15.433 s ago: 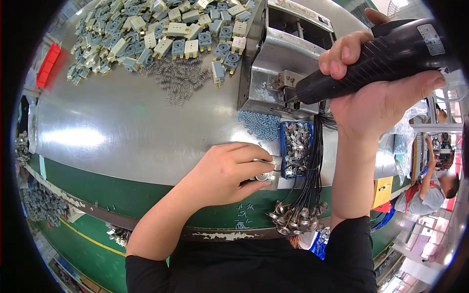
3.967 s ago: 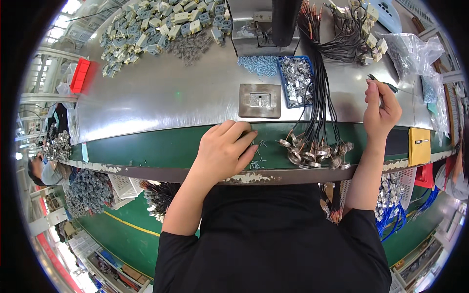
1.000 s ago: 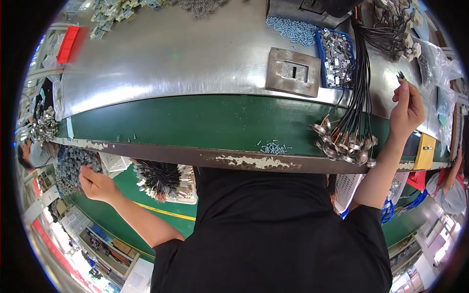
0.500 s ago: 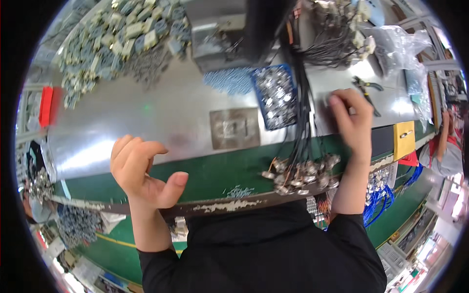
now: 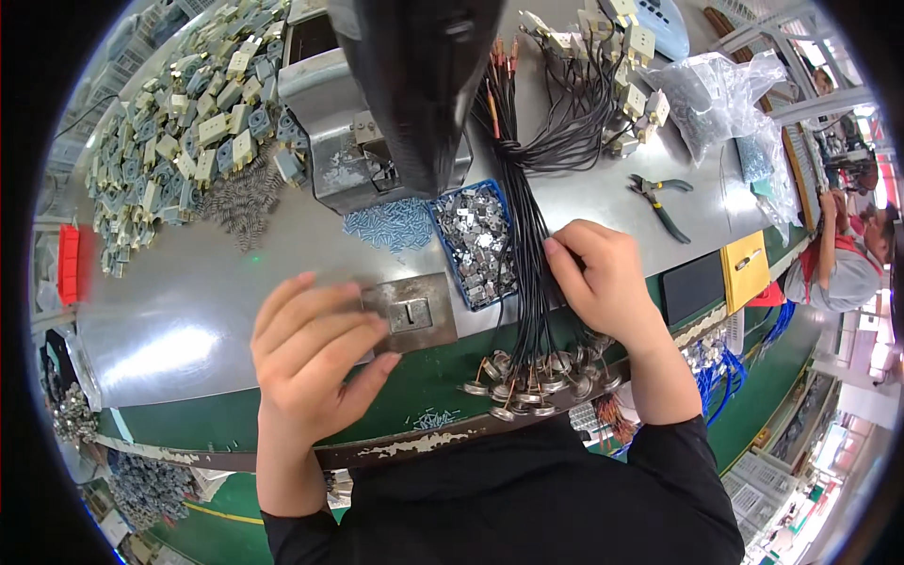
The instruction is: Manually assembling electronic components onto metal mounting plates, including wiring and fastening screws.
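My left hand point(image 5: 320, 363) is slightly blurred, its fingers stretched out over the left side of a flat metal plate point(image 5: 435, 325) with a slotted block in its middle. I see nothing held in it. My right hand point(image 5: 603, 287) is closed, fingers curled and thumb tip at the right side of a bundle of black cables point(image 5: 529, 212). Whether anything is pinched there is hidden. Round metal ends point(image 5: 504, 377) of the cables lie at the near bench edge. Between the plate and the cables is a blue tray point(image 5: 459, 284) of small metal parts.
Blue screws point(image 5: 388, 226) lie before a metal machine point(image 5: 344, 160). Grey and cream connector blocks point(image 5: 188, 141) and springs point(image 5: 240, 202) are piled at left. Cutting pliers point(image 5: 662, 207), a black pad point(image 5: 692, 287), a yellow notebook point(image 5: 744, 273) and plastic bags point(image 5: 716, 104) lie right. A co-worker point(image 5: 829, 268) sits far right.
My left hand has moved right to the metal plate, with fingers straightening. My right hand has moved left to the cables. The whole view has shifted, so bench items appear farther left and lower.
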### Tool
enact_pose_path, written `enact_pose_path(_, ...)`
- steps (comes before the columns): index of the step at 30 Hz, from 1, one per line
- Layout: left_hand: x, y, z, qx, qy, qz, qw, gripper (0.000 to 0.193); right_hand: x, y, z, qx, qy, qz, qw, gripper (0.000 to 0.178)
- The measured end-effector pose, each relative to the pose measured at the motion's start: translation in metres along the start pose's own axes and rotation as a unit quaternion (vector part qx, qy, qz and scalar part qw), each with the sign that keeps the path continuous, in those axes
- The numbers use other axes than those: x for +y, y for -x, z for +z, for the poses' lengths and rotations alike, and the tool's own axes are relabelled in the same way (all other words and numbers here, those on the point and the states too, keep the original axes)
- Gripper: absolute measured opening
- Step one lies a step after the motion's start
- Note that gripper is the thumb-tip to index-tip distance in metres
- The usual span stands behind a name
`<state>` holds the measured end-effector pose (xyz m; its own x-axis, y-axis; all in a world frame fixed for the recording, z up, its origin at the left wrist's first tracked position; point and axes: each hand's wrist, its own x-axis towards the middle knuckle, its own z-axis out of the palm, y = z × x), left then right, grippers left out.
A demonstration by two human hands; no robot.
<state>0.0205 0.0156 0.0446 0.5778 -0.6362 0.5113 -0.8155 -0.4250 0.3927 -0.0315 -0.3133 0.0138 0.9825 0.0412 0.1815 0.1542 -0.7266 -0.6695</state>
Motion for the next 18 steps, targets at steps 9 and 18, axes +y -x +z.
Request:
enact_pose_path(9,-0.002,0.017,0.003,0.056,0.118,0.007,0.991,0.017,0.012,0.006,-0.034,-0.083,-0.632,0.296,0.711,0.021)
enact_pose_path(18,-0.003,0.019,-0.008,0.080,0.305,-0.076,0.946,0.034,-0.010,-0.023,-0.044,0.062,-0.363,-0.072,0.927,0.014)
